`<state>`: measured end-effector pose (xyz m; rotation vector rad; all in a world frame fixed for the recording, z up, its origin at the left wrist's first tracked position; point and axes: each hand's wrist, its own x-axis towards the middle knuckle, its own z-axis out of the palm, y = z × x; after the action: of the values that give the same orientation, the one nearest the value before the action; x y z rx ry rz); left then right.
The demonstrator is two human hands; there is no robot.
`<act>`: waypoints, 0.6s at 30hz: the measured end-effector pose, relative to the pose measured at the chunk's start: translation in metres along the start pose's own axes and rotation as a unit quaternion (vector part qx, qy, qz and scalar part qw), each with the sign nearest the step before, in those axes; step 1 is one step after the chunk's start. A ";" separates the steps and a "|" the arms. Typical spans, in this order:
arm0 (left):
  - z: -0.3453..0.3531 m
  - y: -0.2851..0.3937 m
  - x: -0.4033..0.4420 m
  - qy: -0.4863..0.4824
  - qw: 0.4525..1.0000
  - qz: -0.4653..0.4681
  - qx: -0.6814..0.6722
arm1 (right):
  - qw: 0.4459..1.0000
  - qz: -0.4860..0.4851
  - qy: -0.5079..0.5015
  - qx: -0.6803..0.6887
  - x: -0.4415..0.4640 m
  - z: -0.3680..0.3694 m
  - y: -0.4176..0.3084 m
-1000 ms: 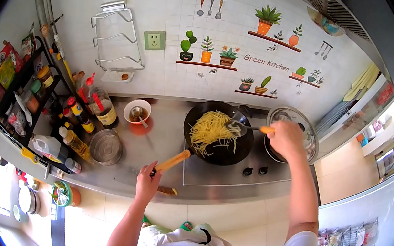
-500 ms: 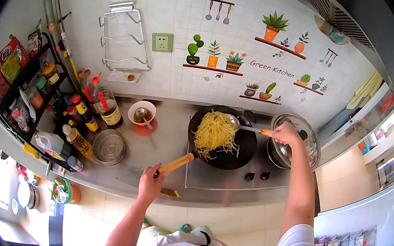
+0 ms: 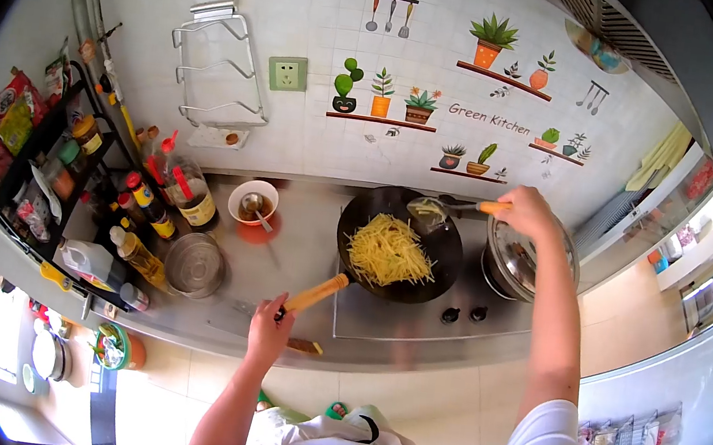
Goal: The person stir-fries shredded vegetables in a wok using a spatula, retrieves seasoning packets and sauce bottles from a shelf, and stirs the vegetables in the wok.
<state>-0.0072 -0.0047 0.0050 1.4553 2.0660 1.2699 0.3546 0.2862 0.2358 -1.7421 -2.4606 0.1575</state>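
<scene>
Shifted farther back since half a second ago, the right hand [image 3: 525,210], its fingers curled around the orange-yellow handle of a metal spatula [image 3: 430,214], has brought it off the thin pale-yellow strips [image 3: 388,251] to the far right edge of the round black wok [image 3: 443,260]; the left hand [image 3: 270,328] grips the end of the wok's tan wooden handle [image 3: 317,293]; the strips lie heaped inside the wok; right of it stands a silvery lidded pot [image 3: 501,274]; left of it, a round white bowl [image 3: 237,195].
</scene>
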 end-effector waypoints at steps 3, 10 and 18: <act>0.001 0.000 -0.001 -0.001 1.000 -0.014 -0.020 | 1.000 0.008 -0.023 0.010 0.034 0.025 -0.013; -0.004 0.009 0.002 -0.012 1.000 -0.008 -0.012 | 0.983 -0.107 -0.123 0.090 0.007 0.024 -0.038; -0.004 0.010 0.001 -0.006 1.000 -0.008 -0.027 | 0.982 -0.183 0.012 -0.052 -0.091 -0.027 -0.037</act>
<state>-0.0040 -0.0051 0.0153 1.4183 2.0162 1.2972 0.3541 0.1886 0.2649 -1.2810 -2.7594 -0.0302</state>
